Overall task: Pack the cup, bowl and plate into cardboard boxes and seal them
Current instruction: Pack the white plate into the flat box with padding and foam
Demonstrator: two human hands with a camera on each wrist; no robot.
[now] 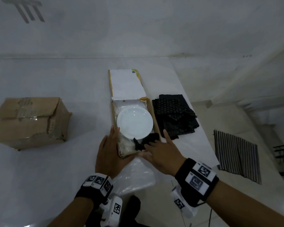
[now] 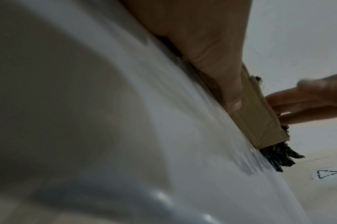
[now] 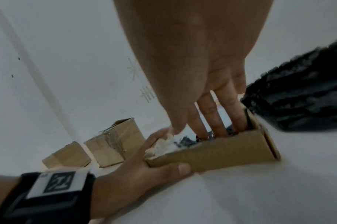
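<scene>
A white plate (image 1: 134,122) lies in a shallow open cardboard box (image 1: 155,122) whose white-lined lid (image 1: 126,84) is folded back. My left hand (image 1: 108,149) clasps the box's near left corner, thumb (image 3: 183,168) on the front wall (image 3: 221,151) and fingers along the left side. My right hand (image 1: 161,151) reaches over the near edge, and its straight fingers (image 3: 208,115) press down on black padding (image 1: 149,139) inside, just in front of the plate. White crumpled padding (image 1: 125,145) fills the near left corner. No cup or bowl is visible.
A stack of black bubble wrap (image 1: 175,115) lies against the box's right side. A taped brown box (image 1: 29,122) stands far left, with a second box (image 3: 68,156) beside it. A clear plastic bag (image 1: 136,174) lies before the open box. A striped mat (image 1: 236,154) lies on the floor at right.
</scene>
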